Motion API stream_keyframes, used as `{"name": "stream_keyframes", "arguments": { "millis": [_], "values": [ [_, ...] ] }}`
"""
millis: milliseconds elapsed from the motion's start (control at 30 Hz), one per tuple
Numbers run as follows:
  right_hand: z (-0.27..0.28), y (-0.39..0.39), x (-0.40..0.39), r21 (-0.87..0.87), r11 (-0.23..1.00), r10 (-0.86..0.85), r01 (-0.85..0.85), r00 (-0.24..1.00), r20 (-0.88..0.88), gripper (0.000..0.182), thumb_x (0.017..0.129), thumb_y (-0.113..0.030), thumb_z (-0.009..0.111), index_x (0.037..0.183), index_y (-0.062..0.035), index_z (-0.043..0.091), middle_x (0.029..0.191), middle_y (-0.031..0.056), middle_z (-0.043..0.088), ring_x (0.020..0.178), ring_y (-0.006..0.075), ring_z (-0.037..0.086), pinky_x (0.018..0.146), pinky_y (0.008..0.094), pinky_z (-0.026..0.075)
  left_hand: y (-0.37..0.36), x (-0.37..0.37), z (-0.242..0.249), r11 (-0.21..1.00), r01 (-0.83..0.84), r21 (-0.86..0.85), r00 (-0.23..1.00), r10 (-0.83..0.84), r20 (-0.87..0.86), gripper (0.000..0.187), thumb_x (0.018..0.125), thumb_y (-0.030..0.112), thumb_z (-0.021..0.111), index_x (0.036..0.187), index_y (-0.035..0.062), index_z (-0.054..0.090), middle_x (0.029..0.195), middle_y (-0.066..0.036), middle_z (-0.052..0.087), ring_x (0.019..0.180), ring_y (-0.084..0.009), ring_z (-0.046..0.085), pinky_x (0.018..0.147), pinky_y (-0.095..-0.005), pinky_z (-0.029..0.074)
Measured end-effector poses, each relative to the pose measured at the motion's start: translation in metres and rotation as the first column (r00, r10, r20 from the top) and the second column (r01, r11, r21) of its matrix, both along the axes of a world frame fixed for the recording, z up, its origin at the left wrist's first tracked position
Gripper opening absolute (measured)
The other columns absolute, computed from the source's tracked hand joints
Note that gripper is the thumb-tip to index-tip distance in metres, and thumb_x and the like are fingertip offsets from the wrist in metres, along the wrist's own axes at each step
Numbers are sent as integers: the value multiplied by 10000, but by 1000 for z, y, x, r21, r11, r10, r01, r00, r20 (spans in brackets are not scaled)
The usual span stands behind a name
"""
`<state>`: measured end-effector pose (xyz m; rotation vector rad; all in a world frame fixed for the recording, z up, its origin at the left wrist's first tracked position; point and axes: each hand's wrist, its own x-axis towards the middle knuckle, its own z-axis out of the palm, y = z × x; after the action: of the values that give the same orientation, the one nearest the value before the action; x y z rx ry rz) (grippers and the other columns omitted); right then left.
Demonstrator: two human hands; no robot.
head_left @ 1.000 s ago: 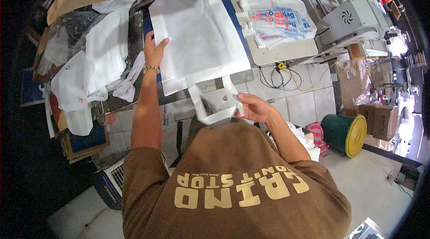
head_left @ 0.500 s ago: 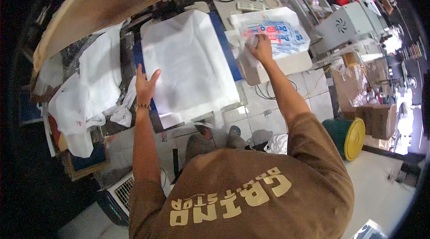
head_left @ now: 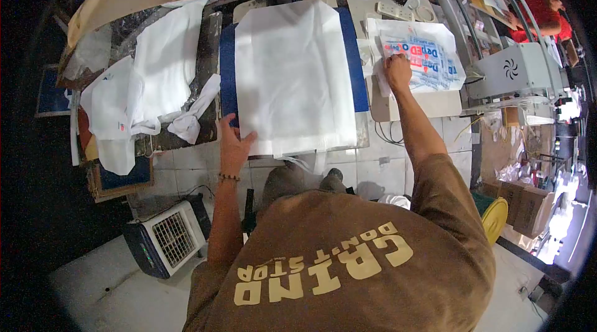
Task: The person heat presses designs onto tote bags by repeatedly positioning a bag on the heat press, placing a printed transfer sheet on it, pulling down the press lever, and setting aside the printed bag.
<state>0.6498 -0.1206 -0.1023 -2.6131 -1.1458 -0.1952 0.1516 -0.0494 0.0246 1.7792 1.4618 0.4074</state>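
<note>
A white fabric bag (head_left: 295, 77) lies flat on a blue board (head_left: 354, 61) in front of me, its straps hanging over the near edge. At the bag's lower left corner is my left hand (head_left: 235, 145), thumb and fingers apart, touching the edge. To the right, a stack of see-through sheets (head_left: 429, 58) with blue and red lettering rests on a beige platen (head_left: 388, 108). My right hand (head_left: 399, 74) is on the left part of these sheets, its fingers bent and closed on the top one; the fingertips are partly hidden.
More white bags (head_left: 158, 70) are piled at the left. A power strip (head_left: 395, 10) and cables are at the back right, beside a grey machine (head_left: 513, 70). A person in red (head_left: 541, 18) is at the far right. An air cooler (head_left: 168, 238) stands on the floor.
The view has turned, so the table appears straighter and further right. The white bag looks flatter and squarer on the board. Both hands stay at the same things.
</note>
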Motion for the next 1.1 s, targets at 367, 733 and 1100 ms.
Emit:
{"name": "stream_keyframes", "arguments": {
  "millis": [367, 733, 1100],
  "values": [
    [18, -33, 23, 434, 864, -39, 254, 894, -446, 393, 760, -411, 790, 824, -25, 749, 720, 145, 708, 635, 255, 670, 634, 372, 503, 6, -8, -23, 968, 162, 194, 986, -155, -54, 443, 777, 244, 800, 1080, 25, 563, 844, -100, 576, 738, -239, 563, 687, -370, 478],
    [167, 5, -221, 629, 668, 609, -398, 777, -157, 181, 815, -142, 650, 972, -51, 653, 922, 155, 671, 889, 353, 645, 767, 443, 514, 39, 105, 64, 917, 205, -341, 774, 61, 630, 611, 877, 208, 737, 1354, 38, 395, 1049, -129, 641, 893, -220, 659, 794, -324, 538],
    [105, 5, -264, 217, 844, 508, -490, 861, -34, 528, 882, -428, 630, 1320, -138, 588, 1469, 178, 415, 1388, 452, 290, 1125, 638, 178, 145, 75, -46, 938, 188, 290, 949, -250, 194, 424, 803, 46, 742, 1180, 14, 551, 885, -108, 669, 763, -180, 654, 706, -315, 537]
  ]
}}
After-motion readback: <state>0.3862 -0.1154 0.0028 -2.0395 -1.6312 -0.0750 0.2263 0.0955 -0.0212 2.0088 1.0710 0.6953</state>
